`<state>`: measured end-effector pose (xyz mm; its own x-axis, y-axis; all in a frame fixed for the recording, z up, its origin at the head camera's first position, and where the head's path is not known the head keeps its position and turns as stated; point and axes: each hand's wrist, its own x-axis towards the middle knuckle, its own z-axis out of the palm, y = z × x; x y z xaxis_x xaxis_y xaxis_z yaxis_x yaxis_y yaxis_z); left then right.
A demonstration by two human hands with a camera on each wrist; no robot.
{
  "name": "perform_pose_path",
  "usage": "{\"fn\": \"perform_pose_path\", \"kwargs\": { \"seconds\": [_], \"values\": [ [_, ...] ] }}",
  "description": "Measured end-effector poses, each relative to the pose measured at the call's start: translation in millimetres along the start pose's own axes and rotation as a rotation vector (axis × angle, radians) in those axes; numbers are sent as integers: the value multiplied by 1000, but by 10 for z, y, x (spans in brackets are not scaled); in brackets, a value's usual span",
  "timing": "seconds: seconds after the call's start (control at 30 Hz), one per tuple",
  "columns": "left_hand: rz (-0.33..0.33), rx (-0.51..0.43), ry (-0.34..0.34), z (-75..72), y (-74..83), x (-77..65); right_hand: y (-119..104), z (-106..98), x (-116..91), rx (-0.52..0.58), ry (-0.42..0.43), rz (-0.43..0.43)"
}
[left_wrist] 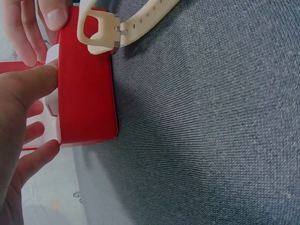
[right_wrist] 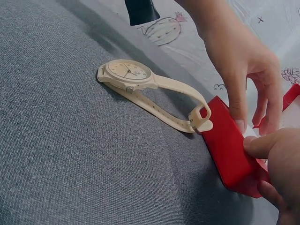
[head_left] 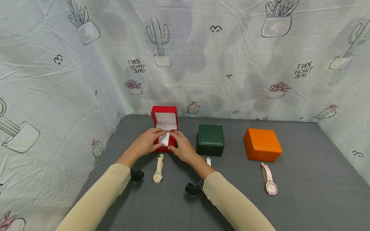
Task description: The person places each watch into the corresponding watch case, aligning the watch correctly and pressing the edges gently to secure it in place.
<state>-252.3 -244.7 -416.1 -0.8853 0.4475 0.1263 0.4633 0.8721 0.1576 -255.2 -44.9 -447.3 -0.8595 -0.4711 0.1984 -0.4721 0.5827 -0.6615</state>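
Note:
A red watch box (head_left: 164,149) stands with its lid raised, and a white cushion (head_left: 164,140) sits inside, its top showing above the front rim in the left wrist view. From the left, my left hand (head_left: 147,141) reaches over the rim, thumb in front and fingers behind, pinching at the cushion. My right hand (head_left: 185,147) grips the box's right side, with its thumb at the front rim. Just in front of the box lies a cream watch (head_left: 157,173), its buckled strap (right_wrist: 185,89) pointing toward the box.
To the right stand a closed green box (head_left: 211,140) and a closed orange box (head_left: 262,145). A pink watch (head_left: 269,183) lies before the orange one. A white strap end (head_left: 208,161) shows beside my right forearm, which hides the rest. Behind hangs a printed cloth (head_left: 202,64).

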Motion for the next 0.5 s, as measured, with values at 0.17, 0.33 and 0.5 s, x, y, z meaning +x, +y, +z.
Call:
{"fn": "perform_pose_path", "kwargs": {
  "seconds": [0.17,0.33,0.5],
  "values": [
    [20,0,-30,-10,-18,28,-2,-10,-11,-4,0,-2],
    [34,-12,-84,-50,-32,93,11,-11,-7,-20,0,-19],
    [26,-40,-130,-56,-44,148,29,-5,1,-32,2,-25]
  ]
}}
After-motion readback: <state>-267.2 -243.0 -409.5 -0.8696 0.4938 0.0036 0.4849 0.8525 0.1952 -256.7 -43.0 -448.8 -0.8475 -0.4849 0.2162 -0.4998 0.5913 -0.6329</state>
